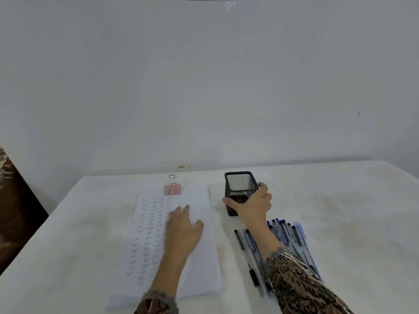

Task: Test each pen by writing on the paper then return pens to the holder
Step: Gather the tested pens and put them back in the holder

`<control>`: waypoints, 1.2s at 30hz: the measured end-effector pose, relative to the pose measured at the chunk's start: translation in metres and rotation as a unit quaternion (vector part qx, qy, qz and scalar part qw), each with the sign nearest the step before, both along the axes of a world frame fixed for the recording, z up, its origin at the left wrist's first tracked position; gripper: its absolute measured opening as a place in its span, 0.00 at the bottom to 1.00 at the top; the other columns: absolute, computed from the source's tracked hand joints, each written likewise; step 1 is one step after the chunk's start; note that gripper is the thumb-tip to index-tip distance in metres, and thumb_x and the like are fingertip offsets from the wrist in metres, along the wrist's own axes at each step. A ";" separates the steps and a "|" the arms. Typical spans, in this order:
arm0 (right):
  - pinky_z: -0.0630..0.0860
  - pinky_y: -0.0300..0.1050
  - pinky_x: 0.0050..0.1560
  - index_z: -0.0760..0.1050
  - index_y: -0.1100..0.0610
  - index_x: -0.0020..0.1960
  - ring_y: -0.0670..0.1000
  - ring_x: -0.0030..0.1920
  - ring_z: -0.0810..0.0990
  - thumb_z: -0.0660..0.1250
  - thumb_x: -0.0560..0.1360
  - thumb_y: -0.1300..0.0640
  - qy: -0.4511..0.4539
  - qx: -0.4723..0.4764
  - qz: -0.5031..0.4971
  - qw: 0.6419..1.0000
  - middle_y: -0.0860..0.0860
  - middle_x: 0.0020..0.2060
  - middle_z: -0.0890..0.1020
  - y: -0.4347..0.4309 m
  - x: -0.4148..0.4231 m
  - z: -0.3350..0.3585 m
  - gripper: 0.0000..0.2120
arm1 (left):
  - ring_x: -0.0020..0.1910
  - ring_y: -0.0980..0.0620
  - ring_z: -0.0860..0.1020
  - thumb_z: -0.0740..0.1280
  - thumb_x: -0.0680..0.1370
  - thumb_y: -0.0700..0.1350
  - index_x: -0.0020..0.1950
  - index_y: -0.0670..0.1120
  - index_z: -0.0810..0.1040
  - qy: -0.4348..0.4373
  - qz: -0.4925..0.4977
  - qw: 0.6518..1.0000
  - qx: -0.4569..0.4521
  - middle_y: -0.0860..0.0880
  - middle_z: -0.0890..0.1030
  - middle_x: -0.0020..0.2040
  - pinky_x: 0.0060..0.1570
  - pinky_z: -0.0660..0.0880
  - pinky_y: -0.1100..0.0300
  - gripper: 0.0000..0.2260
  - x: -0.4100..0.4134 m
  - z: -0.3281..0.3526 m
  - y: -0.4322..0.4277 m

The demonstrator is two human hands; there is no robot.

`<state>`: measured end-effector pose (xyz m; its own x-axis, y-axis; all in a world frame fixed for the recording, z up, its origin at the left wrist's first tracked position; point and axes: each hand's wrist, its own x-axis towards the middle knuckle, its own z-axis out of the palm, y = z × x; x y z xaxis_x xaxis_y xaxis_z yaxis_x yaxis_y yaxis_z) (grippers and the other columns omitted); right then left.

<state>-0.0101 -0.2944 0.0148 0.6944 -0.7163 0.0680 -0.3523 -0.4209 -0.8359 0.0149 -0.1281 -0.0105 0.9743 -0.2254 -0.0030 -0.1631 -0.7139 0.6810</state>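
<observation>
A white paper (pixel 199 264) lies on the table, its left half filled with columns of small handwritten marks. My left hand (pixel 183 230) rests flat on the paper with fingers spread and holds nothing. To the right stands a black mesh pen holder (pixel 239 184), which looks empty. My right hand (pixel 254 203) grips its near side. Several pens (pixel 288 234) with blue and black caps lie loose on the table behind my right forearm, which hides part of them.
A pink binder clip (pixel 172 188) holds the top edge of the paper. The table (pixel 351 211) has a white cloth and meets a pale wall at the back. A dark wooden object (pixel 15 211) stands past the left edge.
</observation>
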 end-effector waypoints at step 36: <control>0.67 0.37 0.33 0.63 0.59 0.53 0.51 0.45 0.72 0.71 0.70 0.47 0.337 -0.064 0.114 0.932 0.54 0.51 0.68 -0.065 -0.085 -0.002 0.23 | 0.61 0.52 0.73 0.77 0.66 0.43 0.71 0.51 0.60 0.190 -0.190 0.928 -0.259 0.51 0.74 0.64 0.64 0.70 0.52 0.39 0.067 -0.002 -0.100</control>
<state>-0.0955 -0.3592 0.0126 0.7440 -0.5610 -0.3631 -0.6682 -0.6306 -0.3948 0.0814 -0.2283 -0.0130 0.7751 -0.6191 -0.1262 -0.0134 -0.2158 0.9764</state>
